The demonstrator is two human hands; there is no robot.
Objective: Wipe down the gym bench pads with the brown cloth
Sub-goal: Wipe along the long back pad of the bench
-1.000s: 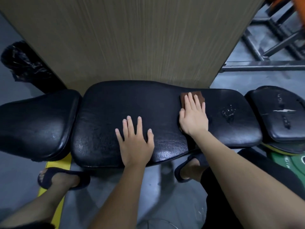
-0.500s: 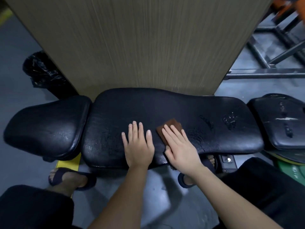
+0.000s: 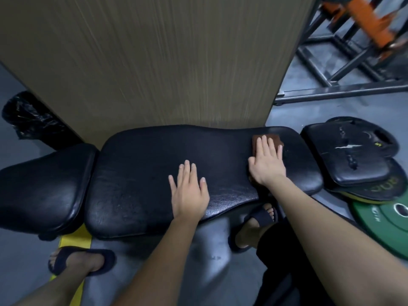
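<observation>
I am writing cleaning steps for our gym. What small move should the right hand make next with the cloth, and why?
Probably pull the cloth straight back toward the near edge of the long pad. The right hand presses it flat near the pad's far right end, and the left hand rests flat mid-pad, clear of that path.

Saw a wood-grain panel (image 3: 154, 62) upright at the back on grey floor (image 3: 309, 115). Noted 1 black plastic bag (image 3: 28, 120) beside its left edge. Found a yellow floor stripe (image 3: 75, 241) low on the left. Spotted 1 green weight plate (image 3: 379, 226) flat at right, partly under a dark plate (image 3: 375, 191). Made out a steel frame (image 3: 342, 93) top right, with a blurred orange part (image 3: 373, 23) above.
</observation>
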